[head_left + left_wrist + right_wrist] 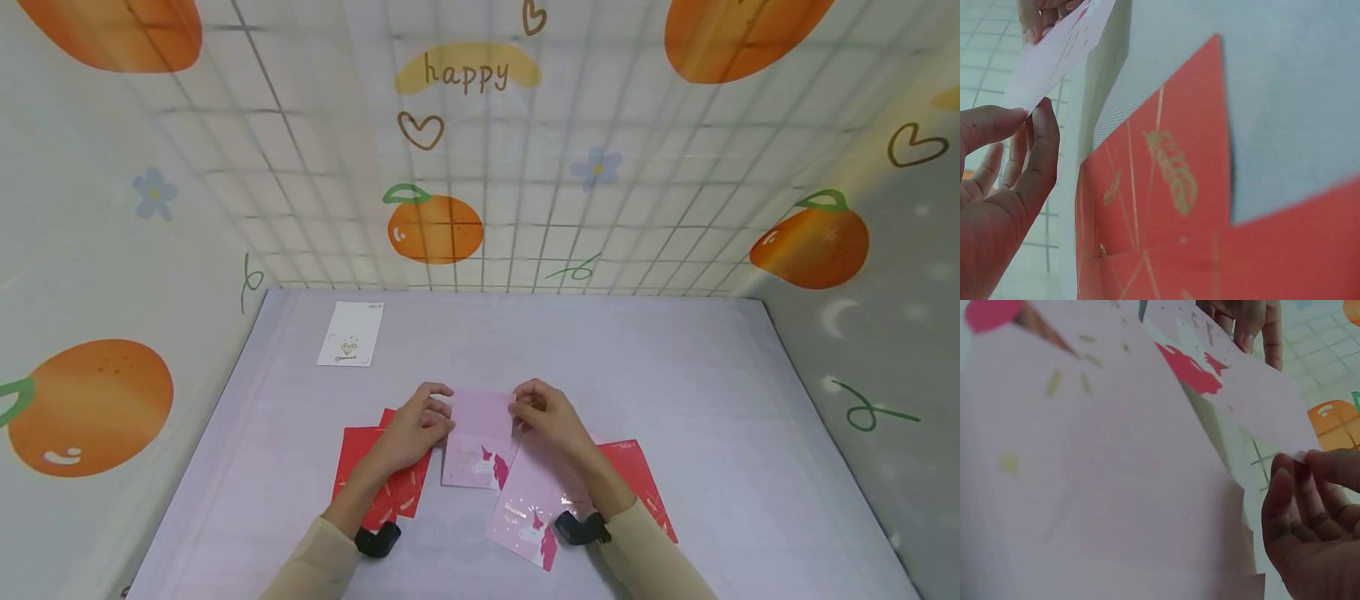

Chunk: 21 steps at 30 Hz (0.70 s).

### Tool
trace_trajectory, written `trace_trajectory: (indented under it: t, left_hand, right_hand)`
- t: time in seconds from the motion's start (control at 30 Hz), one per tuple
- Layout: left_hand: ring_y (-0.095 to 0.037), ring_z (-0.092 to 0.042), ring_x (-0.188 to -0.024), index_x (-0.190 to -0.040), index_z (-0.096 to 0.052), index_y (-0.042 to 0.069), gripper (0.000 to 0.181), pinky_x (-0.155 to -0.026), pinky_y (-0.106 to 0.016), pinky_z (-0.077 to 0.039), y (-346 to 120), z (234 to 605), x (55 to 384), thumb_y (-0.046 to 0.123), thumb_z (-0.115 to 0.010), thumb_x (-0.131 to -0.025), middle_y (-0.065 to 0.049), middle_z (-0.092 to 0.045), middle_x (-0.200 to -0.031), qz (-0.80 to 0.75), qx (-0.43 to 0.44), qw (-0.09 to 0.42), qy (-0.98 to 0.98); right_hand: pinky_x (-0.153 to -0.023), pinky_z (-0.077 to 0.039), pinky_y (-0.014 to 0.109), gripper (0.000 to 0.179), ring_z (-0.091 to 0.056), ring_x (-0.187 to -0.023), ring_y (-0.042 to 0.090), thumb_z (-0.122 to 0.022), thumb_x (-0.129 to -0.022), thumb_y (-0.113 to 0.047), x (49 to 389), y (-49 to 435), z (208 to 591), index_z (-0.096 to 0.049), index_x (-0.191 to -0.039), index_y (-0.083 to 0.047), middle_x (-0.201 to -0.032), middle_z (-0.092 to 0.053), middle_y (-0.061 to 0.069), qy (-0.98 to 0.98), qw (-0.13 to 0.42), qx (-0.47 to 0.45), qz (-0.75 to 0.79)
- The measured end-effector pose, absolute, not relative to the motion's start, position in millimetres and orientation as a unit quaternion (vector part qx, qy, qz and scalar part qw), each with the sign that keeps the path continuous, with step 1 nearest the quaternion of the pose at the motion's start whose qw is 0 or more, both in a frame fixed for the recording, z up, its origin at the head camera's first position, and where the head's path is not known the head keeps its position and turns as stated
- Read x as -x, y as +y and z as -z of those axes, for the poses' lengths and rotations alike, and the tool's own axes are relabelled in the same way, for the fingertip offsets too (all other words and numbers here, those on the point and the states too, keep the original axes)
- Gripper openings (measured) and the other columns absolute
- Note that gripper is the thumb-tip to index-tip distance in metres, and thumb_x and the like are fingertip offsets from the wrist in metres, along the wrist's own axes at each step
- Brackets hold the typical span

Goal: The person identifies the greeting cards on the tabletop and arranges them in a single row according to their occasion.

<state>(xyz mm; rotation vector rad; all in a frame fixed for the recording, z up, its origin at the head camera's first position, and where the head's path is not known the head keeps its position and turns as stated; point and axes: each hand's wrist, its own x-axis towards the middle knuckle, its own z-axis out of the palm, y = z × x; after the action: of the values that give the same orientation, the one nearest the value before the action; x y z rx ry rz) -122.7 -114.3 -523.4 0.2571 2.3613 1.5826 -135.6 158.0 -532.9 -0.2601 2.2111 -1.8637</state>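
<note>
A pink card with a white unicorn and a dark pink mane [474, 429] is held by both hands near the middle of the table. My left hand [411, 429] pinches its left edge between thumb and index finger, as the left wrist view confirms. The right hand [551, 417] pinches a corner on the opposite side with thumb and forefinger. Below the right forearm lies a second pink unicorn card [517, 510], partly covered by that arm. Beneath the left forearm, red cards with gold feathers [1172, 169] overlap each other.
Another red card [637, 479] lies right of the right forearm, partly hidden. A white card with a gold diamond drawing [350, 335] sits at the table's back left. Printed cloth with oranges [435, 229] hangs before a wire grid around the table [637, 358].
</note>
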Motion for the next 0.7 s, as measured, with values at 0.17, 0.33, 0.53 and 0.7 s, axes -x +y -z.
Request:
trace_trajectory:
  t: [0.17, 0.33, 0.53, 0.7]
  left_hand:
    - [-0.019, -0.067, -0.093, -0.133, -0.051, 0.020, 0.045, -0.075, -0.036, -0.059, -115.3, 521.2, 123.1, 0.011, -0.070, -0.093, -0.004, -0.062, -0.111, -0.562, -0.091, 0.138, 0.811]
    - [-0.021, -0.067, -0.094, -0.132, -0.052, 0.018, 0.042, -0.076, -0.038, -0.059, -116.4, 518.1, 123.0, 0.010, -0.068, -0.094, -0.006, -0.061, -0.111, -0.576, -0.095, 0.138, 0.800]
    - [-0.020, -0.067, -0.096, -0.131, -0.054, 0.021, 0.041, -0.076, -0.036, -0.059, -118.5, 516.5, 122.1, 0.013, -0.070, -0.094, -0.004, -0.061, -0.113, -0.578, -0.095, 0.136, 0.799]
    - [-0.020, -0.066, -0.100, -0.131, -0.055, 0.018, 0.040, -0.075, -0.033, -0.059, -119.2, 513.2, 118.7, 0.017, -0.071, -0.094, -0.004, -0.061, -0.115, -0.575, -0.092, 0.137, 0.801]
  right_hand:
    - [-0.073, -0.057, 0.041, 0.020, -0.061, -0.086, 0.045, -0.060, -0.099, -0.001, 132.1, 154.4, 516.5, -0.057, -0.115, 0.009, -0.099, -0.061, 0.030, 0.746, 0.124, 0.089, 0.648]
    - [-0.072, -0.057, 0.035, 0.019, -0.061, -0.082, 0.036, -0.062, -0.099, -0.005, 131.9, 153.4, 518.5, -0.058, -0.114, 0.005, -0.097, -0.060, 0.023, 0.738, 0.116, 0.082, 0.660]
    - [-0.075, -0.057, 0.046, 0.020, -0.060, -0.086, 0.045, -0.060, -0.099, -0.003, 135.1, 153.8, 524.8, -0.057, -0.117, 0.007, -0.100, -0.059, 0.023, 0.718, 0.126, 0.066, 0.681]
    - [-0.077, -0.057, 0.050, 0.022, -0.060, -0.084, 0.044, -0.060, -0.098, 0.001, 128.6, 150.6, 502.8, -0.055, -0.116, 0.013, -0.098, -0.058, 0.025, 0.711, 0.116, 0.068, 0.690]
